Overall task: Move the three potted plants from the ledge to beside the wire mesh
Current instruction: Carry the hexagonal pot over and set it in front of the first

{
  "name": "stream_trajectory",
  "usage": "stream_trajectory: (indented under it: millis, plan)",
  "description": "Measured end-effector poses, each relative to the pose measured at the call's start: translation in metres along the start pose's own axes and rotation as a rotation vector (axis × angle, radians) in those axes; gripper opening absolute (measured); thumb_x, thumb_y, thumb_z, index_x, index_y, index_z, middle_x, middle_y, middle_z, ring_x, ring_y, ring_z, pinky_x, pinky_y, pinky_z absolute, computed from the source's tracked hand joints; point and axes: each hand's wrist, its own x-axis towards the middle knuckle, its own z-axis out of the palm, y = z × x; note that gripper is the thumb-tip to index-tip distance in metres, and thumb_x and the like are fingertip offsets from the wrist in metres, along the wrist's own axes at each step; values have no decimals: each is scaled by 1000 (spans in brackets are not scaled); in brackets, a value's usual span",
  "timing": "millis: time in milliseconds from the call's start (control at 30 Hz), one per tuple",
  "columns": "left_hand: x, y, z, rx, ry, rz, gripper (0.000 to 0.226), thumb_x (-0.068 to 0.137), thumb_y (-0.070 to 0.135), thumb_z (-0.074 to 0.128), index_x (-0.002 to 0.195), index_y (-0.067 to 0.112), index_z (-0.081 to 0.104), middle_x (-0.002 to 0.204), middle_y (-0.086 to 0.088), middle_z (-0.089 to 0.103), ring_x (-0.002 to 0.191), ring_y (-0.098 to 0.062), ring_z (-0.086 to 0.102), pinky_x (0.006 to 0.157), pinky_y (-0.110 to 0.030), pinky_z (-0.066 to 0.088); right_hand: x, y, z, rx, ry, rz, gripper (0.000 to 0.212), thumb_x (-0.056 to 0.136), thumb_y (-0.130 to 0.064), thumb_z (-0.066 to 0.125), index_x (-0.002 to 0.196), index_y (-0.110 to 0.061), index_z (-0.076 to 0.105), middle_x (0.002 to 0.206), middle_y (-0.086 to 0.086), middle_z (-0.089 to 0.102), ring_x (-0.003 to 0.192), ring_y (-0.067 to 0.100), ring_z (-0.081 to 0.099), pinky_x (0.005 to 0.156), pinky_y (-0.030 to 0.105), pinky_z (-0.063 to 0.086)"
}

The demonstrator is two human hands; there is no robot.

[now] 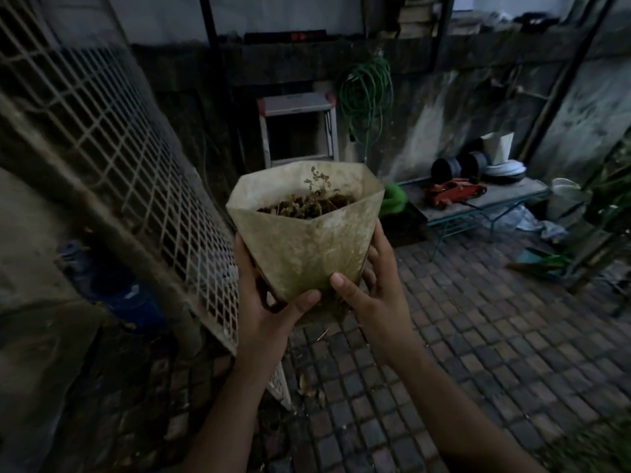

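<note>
Pot: we carry one potted plant [304, 230] at the centre of the frame, held in the air above the brick floor [478, 336]; it is a faceted, cone-like pot, wide at the rim and narrow at the foot, stained green.
Plant: a thin, dry sprig stands in dark soil well below the rim.
Handling: we judge it rigid and fairly weighty with soil, top-heavy because of the taper, and possibly slick where the stain lies; the sprig looks fragile, so we would keep the pot upright.
Where to hold: low on the narrow part, one hand on each side, with fingers under the foot.
Left grip: our left hand [269, 295] is closed around the lower left wall, thumb across the front.
Right grip: our right hand [375, 285] is closed on the lower right wall, thumb pressed on the front face.
Wire mesh: the wire mesh [143, 172] runs down the left of the frame, just beside the pot.
Other pots: none visible near the mesh; the ledge is not something we can pick out.
</note>
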Motion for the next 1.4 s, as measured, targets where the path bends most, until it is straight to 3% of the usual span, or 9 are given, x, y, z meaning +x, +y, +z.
stream_trajectory:
  millis: [100,233,400,500,633,867,1033,1200,1400]
  plan:
    - [32,-35,17,-13,16,-18,121,72,28,89,159,55,10,164,24,32,145,-6,47,93,-22,58,44,32,-29,-27,-61,18,80,84,-27,78,152,-30,35,165,-13,31,146,13,43,112,44,48]
    - [77,-87,24,-28,43,-31,125,63,24,93,153,62,15,156,30,38,145,-14,48,98,-40,59,99,82,-45,-9,-143,63,64,84,-27,79,136,-40,45,164,-9,31,144,17,45,110,44,49]
    - [120,-165,24,-43,115,-98,123,60,22,94,146,70,21,157,33,36,148,-10,43,99,-36,58,155,161,-43,47,-125,156,81,79,-34,86,146,-39,41,163,6,36,144,28,44,111,68,40]
    - [150,-219,25,-11,160,-136,121,60,25,94,146,70,22,165,18,30,152,-10,38,110,-43,53,189,216,-41,99,-104,230,82,79,-25,85,147,-40,42,159,5,42,142,31,47,108,72,40]
    - [182,-315,29,-26,210,-265,125,59,31,95,153,61,17,170,7,23,155,-18,33,113,-55,48,235,307,-49,99,-103,337,76,81,-14,78,143,-41,45,153,3,50,139,32,50,104,70,45]
    - [198,-539,24,-55,330,-344,110,53,54,99,144,66,38,162,9,40,150,-22,43,110,-65,46,282,536,-77,89,-139,438,60,88,-9,59,137,-41,47,147,0,57,136,32,53,90,47,57]
    - [165,-692,35,-36,384,-345,115,54,41,100,147,58,34,166,0,32,152,-22,38,113,-62,45,266,700,-106,92,-203,528,67,88,-9,61,146,-33,39,156,13,45,142,43,44,99,71,46]
    - [110,-837,49,-45,449,-333,120,53,37,100,148,43,27,164,-4,31,148,-19,44,107,-45,55,227,855,-136,79,-298,515,67,87,-18,71,144,-35,41,154,7,48,140,36,47,96,58,55]
    - [58,-966,61,33,520,-322,113,59,4,90,147,25,23,157,-4,37,135,1,53,95,-19,55,178,998,-163,111,-323,508,68,84,-22,74,143,-32,41,156,7,46,142,33,47,104,76,41]
